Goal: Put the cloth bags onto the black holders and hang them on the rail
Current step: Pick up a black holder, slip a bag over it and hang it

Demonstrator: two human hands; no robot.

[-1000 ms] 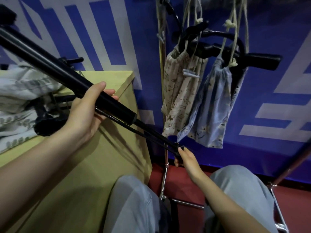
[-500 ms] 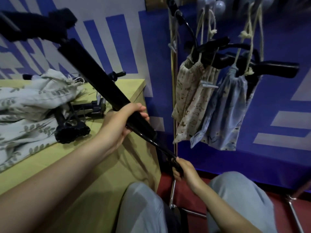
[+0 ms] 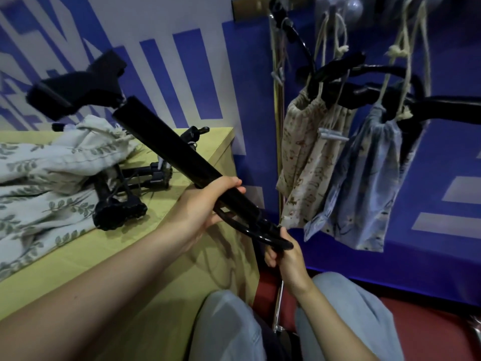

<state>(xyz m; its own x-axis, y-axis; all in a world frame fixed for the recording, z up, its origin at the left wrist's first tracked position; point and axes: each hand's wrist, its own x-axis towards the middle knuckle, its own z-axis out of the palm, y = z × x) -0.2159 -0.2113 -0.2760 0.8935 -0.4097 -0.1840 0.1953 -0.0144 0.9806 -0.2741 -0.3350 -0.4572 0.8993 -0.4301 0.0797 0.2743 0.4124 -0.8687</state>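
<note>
— Black holder (image 3: 179, 155), who had it?
— Both hands. The left hand (image 3: 205, 207) curled round its thick shaft; the right hand (image 3: 282, 252) pinched the curved hook end lower down, past the surface's right edge.
— And the cloth bags?
— Leaf-print bags (image 3: 52, 178) lay heaped on the yellow surface (image 3: 203, 144) toward its left, with more black holders (image 3: 122, 201) beside them. Two filled bags, beige (image 3: 304, 162) and blue (image 3: 369, 183), hung from holders on the rail's post (image 3: 279, 105).

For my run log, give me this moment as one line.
left hand: grips holder mid-shaft | right hand: holds its hook end | holder: bare, tilted over table | bags: hanging, rail side | more bags: on table
</note>
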